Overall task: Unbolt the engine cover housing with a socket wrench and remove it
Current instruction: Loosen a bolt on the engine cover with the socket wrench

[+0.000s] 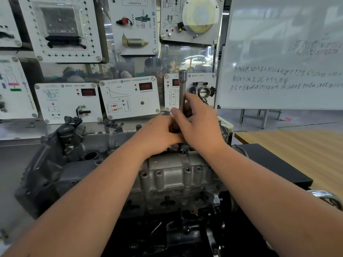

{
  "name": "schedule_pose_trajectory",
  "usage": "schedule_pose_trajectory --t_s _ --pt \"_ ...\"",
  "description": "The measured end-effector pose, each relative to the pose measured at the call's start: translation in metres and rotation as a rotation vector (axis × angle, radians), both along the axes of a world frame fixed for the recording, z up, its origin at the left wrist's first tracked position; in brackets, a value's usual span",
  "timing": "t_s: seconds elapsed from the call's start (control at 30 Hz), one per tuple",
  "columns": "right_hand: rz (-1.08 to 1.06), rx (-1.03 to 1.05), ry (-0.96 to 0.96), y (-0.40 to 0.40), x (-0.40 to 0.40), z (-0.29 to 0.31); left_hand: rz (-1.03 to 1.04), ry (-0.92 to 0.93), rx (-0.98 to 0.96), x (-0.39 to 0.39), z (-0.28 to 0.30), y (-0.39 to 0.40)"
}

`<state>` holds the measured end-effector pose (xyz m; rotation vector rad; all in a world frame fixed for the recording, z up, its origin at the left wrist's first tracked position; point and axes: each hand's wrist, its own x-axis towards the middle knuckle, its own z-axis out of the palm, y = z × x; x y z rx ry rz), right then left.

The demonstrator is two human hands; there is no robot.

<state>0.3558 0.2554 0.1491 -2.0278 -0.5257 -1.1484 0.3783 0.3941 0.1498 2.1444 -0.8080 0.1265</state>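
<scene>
The grey metal engine cover housing (172, 173) lies across the top of the engine in the middle of the view. A long chrome socket wrench (182, 89) stands upright over the housing's far edge, its lower end hidden behind my fingers. My right hand (200, 125) grips the shaft with fingers and thumb curled round it. My left hand (159, 134) curls round the lower part of the tool, touching my right hand. The bolt under the tool is mostly hidden.
Darker engine parts (61, 145) sit to the left of the housing. Training display panels (130, 97) stand close behind the engine. A whiteboard (282, 62) stands at the right, with a wooden table (297, 145) and a black surface (274, 164) below it.
</scene>
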Motion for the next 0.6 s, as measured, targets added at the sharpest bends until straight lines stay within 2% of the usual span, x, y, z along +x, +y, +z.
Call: schedule_pose_trajectory --t_s 0.27,0.37,0.6 --pt "0.035 -0.025 -0.049 0.0007 -0.0019 -0.0003 -0.006 0.031 -0.032 0.0030 -0.0023 0.0002" --pt "0.048 0.031 -0.032 0.0004 -0.0020 -0.0009 -0.005 0.024 -0.007 0.0008 -0.0007 -0.0009" --pt "0.051 -0.034 -0.026 0.0003 0.0009 -0.0020 -0.019 0.038 -0.065 0.0020 -0.0020 -0.0014"
